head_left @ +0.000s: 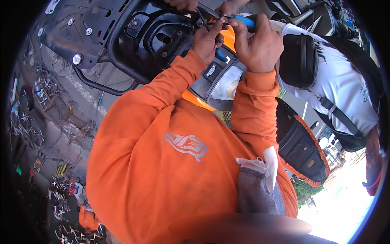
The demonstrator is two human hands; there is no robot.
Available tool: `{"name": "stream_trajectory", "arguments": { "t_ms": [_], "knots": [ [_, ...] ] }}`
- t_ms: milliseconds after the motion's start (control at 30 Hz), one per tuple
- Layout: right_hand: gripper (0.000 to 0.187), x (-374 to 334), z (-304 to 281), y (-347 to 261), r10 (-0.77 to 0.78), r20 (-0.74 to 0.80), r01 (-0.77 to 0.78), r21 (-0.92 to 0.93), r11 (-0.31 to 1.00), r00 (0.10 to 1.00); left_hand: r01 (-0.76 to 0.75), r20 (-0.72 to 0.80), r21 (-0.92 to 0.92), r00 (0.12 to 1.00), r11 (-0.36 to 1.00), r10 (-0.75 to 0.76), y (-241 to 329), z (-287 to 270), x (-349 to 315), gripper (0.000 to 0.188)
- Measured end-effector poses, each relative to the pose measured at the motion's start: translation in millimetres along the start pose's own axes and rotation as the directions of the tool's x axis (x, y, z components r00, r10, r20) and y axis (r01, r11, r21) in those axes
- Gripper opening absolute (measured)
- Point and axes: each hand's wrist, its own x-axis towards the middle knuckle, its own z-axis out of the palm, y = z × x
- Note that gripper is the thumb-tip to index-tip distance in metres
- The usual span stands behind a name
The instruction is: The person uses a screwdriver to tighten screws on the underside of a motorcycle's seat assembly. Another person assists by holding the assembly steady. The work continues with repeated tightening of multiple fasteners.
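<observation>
My right hand (260, 42) is closed around a tool with a blue handle (243, 20); its working end points left, toward my other hand. Beside it, the fingers of my left hand (208, 40) pinch something too small to make out. Both hands are over the black open rear section of a motorcycle (156, 38), next to an orange body panel (228, 38). A second blue piece (221, 55) shows just below my left hand. Another person's hand (183, 3) holds a thin dark rod (202, 18) close to my fingers, and one more hand (229, 7) reaches in from the top.
A black metal rack (77, 30) extends at the upper left. Clear plastic wrap (227, 85) covers a part below my hands. A person in a white shirt (337, 81) with a black bag (298, 61) leans in at right, above an upturned seat (302, 146). Metal parts (61, 199) litter the ground left.
</observation>
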Motion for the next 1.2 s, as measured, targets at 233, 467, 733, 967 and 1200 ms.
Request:
{"name": "stream_trajectory", "arguments": {
  "t_ms": [233,467,733,967,1200],
  "knots": [
    [0.038,25.0,-23.6,21.1,-0.400,0.205,0.390,0.091,0.916,0.893,0.028,-0.026,0.062,0.999,0.998,-0.027,-3.0,-4.4,1.0,0.029],
    [0.024,43.5,-10.9,15.4,-0.429,0.244,0.259,0.515,0.817,0.870,0.003,0.050,-0.019,0.999,1.000,-0.002,-2.9,-7.7,3.2,0.025],
    [0.050,8.1,8.2,-32.7,0.370,-0.086,-0.271,0.532,0.802,0.925,0.106,-0.053,0.033,0.993,0.994,-0.104,-4.7,-10.5,4.3,0.025],
    [0.024,19.2,-2.7,-20.1,0.040,-0.080,-0.008,0.360,0.933,0.996,0.106,-0.034,0.131,0.994,0.986,-0.102,0.4,-15.0,10.0,0.029],
    [0.021,6.8,-7.6,-60.7,0.357,-0.035,-0.343,0.206,0.916,0.933,0.163,0.104,-0.078,0.982,0.983,-0.155,-4.0,-23.4,19.4,0.027]
  ]
}}
